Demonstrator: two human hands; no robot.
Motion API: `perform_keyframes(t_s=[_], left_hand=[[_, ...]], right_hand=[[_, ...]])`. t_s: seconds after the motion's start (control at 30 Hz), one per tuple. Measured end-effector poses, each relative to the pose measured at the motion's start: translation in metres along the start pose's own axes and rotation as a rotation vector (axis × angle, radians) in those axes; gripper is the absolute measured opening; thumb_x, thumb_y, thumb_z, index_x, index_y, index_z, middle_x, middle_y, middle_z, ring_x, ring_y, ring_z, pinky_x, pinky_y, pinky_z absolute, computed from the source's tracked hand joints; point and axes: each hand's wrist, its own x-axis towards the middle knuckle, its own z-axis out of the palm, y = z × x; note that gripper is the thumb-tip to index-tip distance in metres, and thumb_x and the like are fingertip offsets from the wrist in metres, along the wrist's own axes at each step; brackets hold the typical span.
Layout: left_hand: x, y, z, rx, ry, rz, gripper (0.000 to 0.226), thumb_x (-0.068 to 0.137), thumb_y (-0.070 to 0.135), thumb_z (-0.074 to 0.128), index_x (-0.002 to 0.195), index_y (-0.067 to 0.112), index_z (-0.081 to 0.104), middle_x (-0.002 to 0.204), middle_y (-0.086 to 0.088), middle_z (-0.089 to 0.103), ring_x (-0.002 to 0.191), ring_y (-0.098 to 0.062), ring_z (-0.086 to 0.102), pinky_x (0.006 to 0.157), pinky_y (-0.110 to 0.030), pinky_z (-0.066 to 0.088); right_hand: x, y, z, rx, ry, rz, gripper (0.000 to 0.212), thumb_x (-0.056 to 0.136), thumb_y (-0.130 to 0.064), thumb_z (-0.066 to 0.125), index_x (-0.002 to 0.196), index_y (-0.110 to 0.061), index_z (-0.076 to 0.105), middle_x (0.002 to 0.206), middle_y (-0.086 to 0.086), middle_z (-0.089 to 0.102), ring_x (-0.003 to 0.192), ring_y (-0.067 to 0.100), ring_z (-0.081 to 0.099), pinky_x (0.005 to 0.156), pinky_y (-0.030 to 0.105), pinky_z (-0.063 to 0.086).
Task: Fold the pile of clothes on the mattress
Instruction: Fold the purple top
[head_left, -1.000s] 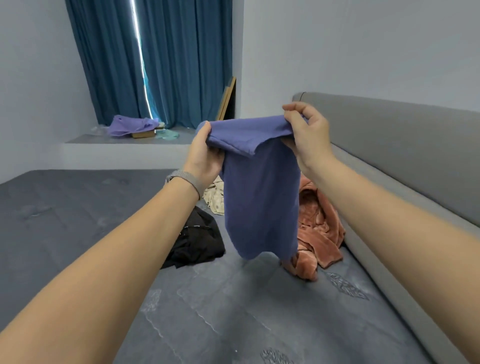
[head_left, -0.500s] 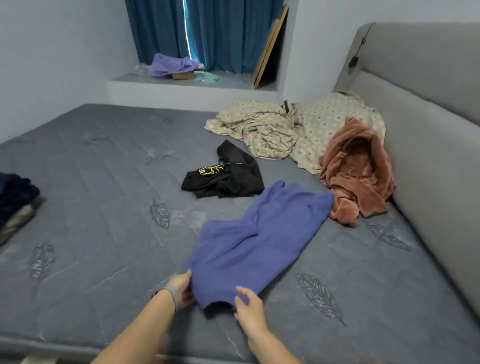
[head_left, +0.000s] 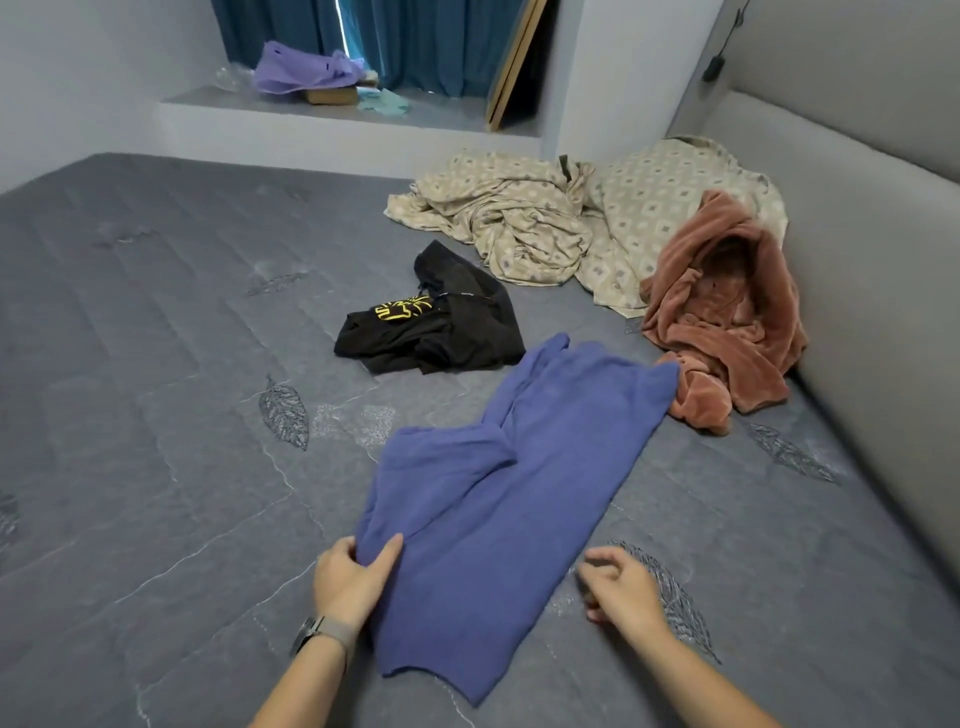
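A blue-purple garment (head_left: 498, 499) lies spread on the grey quilted mattress (head_left: 156, 415), its legs pointing away from me. My left hand (head_left: 350, 579) pinches its near left edge between thumb and fingers. My right hand (head_left: 621, 587) rests at the garment's right edge with fingers loosely curled; I cannot see cloth in it. Farther back lie a crumpled black garment with a yellow print (head_left: 431, 327), a rust-pink fleece garment (head_left: 727, 317) and a beige patterned sheet (head_left: 530, 223).
A grey padded headboard (head_left: 872, 260) runs along the right side. Behind the mattress a low white ledge (head_left: 311, 119) carries a purple cloth (head_left: 301, 70) and small items, with blue curtains (head_left: 415, 36) and a leaning wooden board (head_left: 514, 62).
A second ago both hands held the blue garment up in the air. It was then laid on the mattress, and my hands have shifted to its left and right edges.
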Motion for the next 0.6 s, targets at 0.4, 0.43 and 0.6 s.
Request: perform_keyframes(t_s=[0.4,0.43,0.6], left_hand=[[0.079,0.053,0.027,-0.422,-0.136,-0.148,0.032,0.069,0.027,0.085,0.084,0.003,0.069,0.080,-0.006,0.065,0.073,-0.017,0.058,0.069,-0.031,0.050],[0.082,0.058,0.028,-0.453,-0.121,-0.177,0.039,0.068,0.022,0.086,0.094,-0.002,0.068,0.085,-0.010,0.068,0.074,-0.019,0.061,0.069,-0.031,0.053],[0.083,0.067,0.026,-0.411,-0.167,-0.240,0.040,0.072,0.023,0.083,0.098,-0.003,0.067,0.082,-0.012,0.069,0.070,-0.020,0.065,0.053,-0.028,0.051]], right_hand=[[0.084,0.010,-0.007,-0.308,-0.124,-0.069,0.068,0.069,-0.017,0.087,0.114,-0.009,0.037,0.083,0.000,0.041,0.069,0.008,0.041,0.057,0.016,0.035],[0.086,0.010,-0.006,-0.310,-0.149,-0.070,0.069,0.069,-0.017,0.086,0.114,-0.010,0.034,0.090,0.001,0.042,0.074,0.007,0.044,0.062,0.016,0.037],[0.096,0.014,-0.006,-0.331,-0.175,-0.099,0.074,0.068,-0.019,0.088,0.113,-0.013,0.030,0.124,0.008,0.042,0.113,0.017,0.045,0.100,0.029,0.040]])
